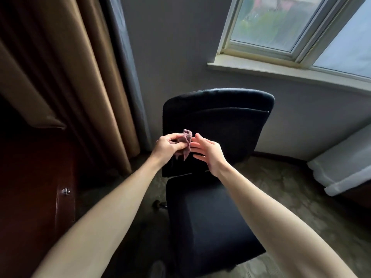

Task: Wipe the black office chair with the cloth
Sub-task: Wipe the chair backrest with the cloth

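Note:
A black office chair (216, 121) stands in front of me, its backrest towards the wall and its seat reaching to the bottom of the frame. My left hand (168, 146) pinches a small crumpled mauve cloth (185, 144) in front of the lower left of the backrest. My right hand (208, 153) hovers just right of the cloth with its fingers spread, the fingertips close to or touching the cloth. Both forearms stretch over the seat.
Brown curtains (66, 77) and a grey one hang at the left, over dark wooden furniture (34, 187). A window with a pale sill (281, 71) is up right. White fabric (345, 163) drapes at the right edge. The floor is patterned carpet (281, 187).

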Demonstrator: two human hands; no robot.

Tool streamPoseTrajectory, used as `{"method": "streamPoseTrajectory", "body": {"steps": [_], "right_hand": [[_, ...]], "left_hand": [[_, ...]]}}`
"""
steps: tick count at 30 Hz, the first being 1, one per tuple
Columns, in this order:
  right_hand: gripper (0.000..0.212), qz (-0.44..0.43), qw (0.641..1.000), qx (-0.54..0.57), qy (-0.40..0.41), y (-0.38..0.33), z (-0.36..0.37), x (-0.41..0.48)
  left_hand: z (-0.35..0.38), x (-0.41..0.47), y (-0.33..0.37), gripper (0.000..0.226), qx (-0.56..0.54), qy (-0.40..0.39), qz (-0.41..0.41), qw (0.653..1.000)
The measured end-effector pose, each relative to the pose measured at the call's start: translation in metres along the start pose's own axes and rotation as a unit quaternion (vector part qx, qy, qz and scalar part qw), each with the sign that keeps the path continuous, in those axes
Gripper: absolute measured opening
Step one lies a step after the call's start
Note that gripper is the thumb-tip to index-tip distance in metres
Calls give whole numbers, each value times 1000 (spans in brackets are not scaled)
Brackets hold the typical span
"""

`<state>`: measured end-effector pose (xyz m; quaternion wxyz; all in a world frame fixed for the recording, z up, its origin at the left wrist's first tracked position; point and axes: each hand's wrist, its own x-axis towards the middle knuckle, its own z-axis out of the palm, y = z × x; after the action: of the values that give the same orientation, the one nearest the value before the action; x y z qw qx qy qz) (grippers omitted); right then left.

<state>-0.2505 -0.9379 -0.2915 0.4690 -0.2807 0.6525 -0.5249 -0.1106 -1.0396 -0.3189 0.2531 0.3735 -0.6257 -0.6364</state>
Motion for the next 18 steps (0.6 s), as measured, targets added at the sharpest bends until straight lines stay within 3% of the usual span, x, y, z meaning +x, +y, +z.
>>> {"method": "streamPoseTrajectory", "body": {"steps": [4,9,13,18], "right_hand": [[45,36,999,28,-9,3,-8,5],[39,36,998,55,4,9,-27,12],[28,39,995,78,44,10,-43,9],[21,25,996,76,49,6,-65,0]], "left_hand": [[12,8,10,34,-12,-57,-11,998],[30,15,13,32,8,-129,-1,992],[44,18,12,37,44,-126,-2,991],[70,10,21,31,26,-52,-1,998]]}}
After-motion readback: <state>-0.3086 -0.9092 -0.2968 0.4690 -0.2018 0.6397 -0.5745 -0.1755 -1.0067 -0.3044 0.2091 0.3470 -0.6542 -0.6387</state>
